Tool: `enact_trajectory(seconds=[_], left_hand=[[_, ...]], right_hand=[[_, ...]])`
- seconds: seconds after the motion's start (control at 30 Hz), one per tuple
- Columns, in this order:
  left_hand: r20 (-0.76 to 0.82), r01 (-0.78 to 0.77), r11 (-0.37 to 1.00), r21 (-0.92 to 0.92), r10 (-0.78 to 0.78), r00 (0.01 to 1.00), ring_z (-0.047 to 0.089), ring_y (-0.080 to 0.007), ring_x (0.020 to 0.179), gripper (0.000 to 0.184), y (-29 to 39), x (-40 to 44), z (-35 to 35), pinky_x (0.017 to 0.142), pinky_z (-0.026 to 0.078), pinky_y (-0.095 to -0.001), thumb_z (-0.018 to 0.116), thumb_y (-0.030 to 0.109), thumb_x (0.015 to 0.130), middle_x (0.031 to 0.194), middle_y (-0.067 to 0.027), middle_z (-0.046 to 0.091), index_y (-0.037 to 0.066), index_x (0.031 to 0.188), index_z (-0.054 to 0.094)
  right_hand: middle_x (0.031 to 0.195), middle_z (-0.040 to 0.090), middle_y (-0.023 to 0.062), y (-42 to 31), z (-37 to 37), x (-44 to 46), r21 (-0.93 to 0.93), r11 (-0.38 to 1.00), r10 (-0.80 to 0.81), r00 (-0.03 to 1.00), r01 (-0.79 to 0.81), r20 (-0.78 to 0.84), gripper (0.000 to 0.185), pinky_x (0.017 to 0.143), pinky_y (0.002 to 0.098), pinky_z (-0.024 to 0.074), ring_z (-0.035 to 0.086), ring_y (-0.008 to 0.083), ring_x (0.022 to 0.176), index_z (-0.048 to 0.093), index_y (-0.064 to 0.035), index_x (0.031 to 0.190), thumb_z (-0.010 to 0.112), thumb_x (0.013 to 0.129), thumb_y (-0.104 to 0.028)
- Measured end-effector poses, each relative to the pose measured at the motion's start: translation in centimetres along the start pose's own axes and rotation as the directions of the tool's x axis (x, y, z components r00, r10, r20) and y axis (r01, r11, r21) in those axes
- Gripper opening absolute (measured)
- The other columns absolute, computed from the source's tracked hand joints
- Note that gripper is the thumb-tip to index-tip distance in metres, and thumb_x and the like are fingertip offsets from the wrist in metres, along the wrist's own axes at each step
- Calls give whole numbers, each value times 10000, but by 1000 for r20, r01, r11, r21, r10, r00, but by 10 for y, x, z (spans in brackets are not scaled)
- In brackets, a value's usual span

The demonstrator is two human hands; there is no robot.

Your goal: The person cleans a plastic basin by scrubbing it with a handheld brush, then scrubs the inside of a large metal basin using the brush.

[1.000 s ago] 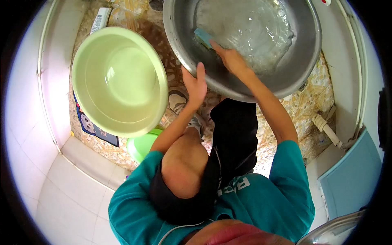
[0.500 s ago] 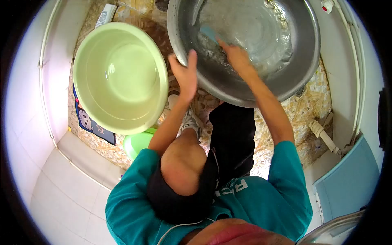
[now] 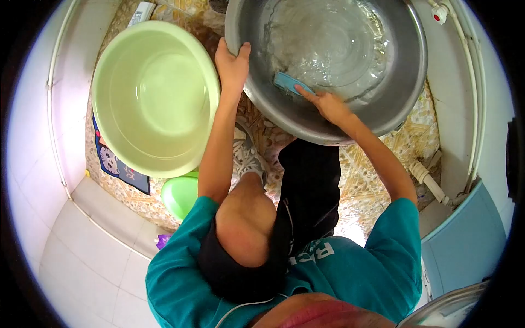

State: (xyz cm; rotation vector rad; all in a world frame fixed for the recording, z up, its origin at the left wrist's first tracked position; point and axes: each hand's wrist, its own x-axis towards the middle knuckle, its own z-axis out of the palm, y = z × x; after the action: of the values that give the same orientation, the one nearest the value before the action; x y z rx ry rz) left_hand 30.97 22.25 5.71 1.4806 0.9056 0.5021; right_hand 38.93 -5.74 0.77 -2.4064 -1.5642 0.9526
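A large grey metal basin (image 3: 406,65) holds water with ripples on its surface. My left hand (image 3: 233,65) is closed on the left rim of this basin, thumb and fingers on either side of the edge. Inside it, near the front wall, my right hand (image 3: 331,108) grips a blue scrubbing brush (image 3: 290,83), index finger stretched along its back. The brush's underside is hidden. To the left of my left hand stands a pale green plastic basin (image 3: 188,158) with clear water in it.
A brighter green bowl (image 3: 179,198) sits below the pale basin, beside a dark cartoon mat (image 3: 131,177). A white tube (image 3: 141,13) lies at the upper left. Pipes (image 3: 426,177) and a blue panel (image 3: 465,240) stand on the right. My shoe (image 3: 247,156) is on the patterned floor.
My left hand has moved up and taken hold of the metal basin's rim. My right hand has brought the brush down toward the basin's front wall.
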Motion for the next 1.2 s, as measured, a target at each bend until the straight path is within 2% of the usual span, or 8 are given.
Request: enact_trajectory(seconds=[0.13,0.27,0.4,0.57,0.77,1.0,1.07,1.2], left_hand=[[-90,56,988,145,-43,995,570,-185,856,237,-6,-34,-3,796,451,-322,657,134,897,960,-134,631,-30,1017,535],[-59,77,996,-44,-79,995,544,-206,1008,382,-13,-111,10,897,429,-326,635,148,924,1152,-145,571,-39,1211,466],[46,61,993,-99,-57,997,495,-220,1147,525,-33,-128,8,966,397,-328,593,101,933,1335,-161,471,-42,1379,357],[26,-7,997,-82,9,1000,550,-233,1044,405,-25,-97,1,929,420,-345,554,47,914,1173,-169,562,-52,1283,421],[42,-3,997,-82,6,999,558,-185,939,297,-20,-66,-6,860,429,-309,588,52,904,1049,-108,612,-36,1174,504],[19,-24,999,-46,25,1000,576,-165,856,194,-15,-30,-7,795,451,-295,598,60,904,995,-95,640,-28,1072,557],[9,-14,999,-33,14,1000,548,-136,785,170,-9,-25,-8,732,444,-287,605,115,927,896,-72,616,-11,1030,560],[-62,154,983,98,-148,987,441,-85,713,250,-6,-52,-6,645,385,-270,520,268,1007,796,-26,500,21,969,537]], right_hand=[[867,614,211,0,2,30,-97,989,104,991,-112,-85,855,685,502,534,649,402,728,226,-392,1506,478,824,59],[784,603,239,-2,1,85,76,981,193,907,-177,-374,807,669,518,514,637,429,716,297,-344,1491,486,815,55],[727,588,235,-12,-4,90,159,954,296,895,-256,-334,791,648,509,503,627,430,707,308,-327,1489,488,818,49],[775,622,232,-4,9,5,45,986,159,987,-159,-1,787,664,501,533,652,396,716,239,-328,1513,476,850,25],[763,596,230,-26,-11,74,78,963,270,923,-258,-275,762,651,491,492,635,399,736,292,-318,1500,480,852,36],[804,625,248,-16,8,6,173,983,90,988,-68,-126,702,673,502,491,629,408,702,322,-298,1490,469,876,9],[798,632,245,-15,-5,-12,190,970,136,987,-150,84,701,680,498,497,634,415,703,300,-307,1498,474,890,-5],[852,651,244,4,-13,23,2,991,137,991,-137,4,695,701,492,503,642,418,745,303,-288,1499,474,888,-2]])
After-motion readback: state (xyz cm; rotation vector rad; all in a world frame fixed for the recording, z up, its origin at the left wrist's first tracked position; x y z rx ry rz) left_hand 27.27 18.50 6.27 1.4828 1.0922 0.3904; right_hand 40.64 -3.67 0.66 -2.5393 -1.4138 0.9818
